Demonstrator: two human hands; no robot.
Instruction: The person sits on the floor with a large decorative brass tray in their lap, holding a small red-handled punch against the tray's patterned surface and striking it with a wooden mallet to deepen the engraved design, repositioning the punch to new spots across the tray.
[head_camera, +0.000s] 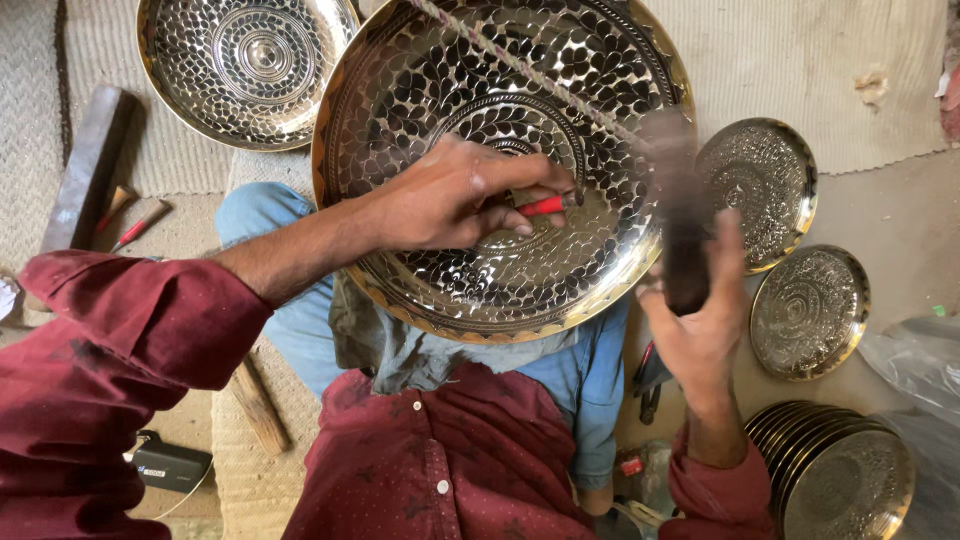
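Holding a red-handled punch (545, 205) in my left hand (450, 200), I am pinching it between thumb and fingers (520, 178), tip set against the inner floor of the big brass tray (420, 90). The tray is tilting across my lap, propped on my knees, its patterned face turned up toward me. My right hand (700, 320) is wrapping its fingers around a dark hammer (680, 220), which is blurring above the tray's right rim.

I am judging the risks from here. The blur suggests a swing; if the hammer is landing off the punch head, it could be catching my left thumb or denting the pattern. The tray is resting only on my legs, so a slanted blow might be skidding it sideways toward the smaller plates (760, 190) on the floor.
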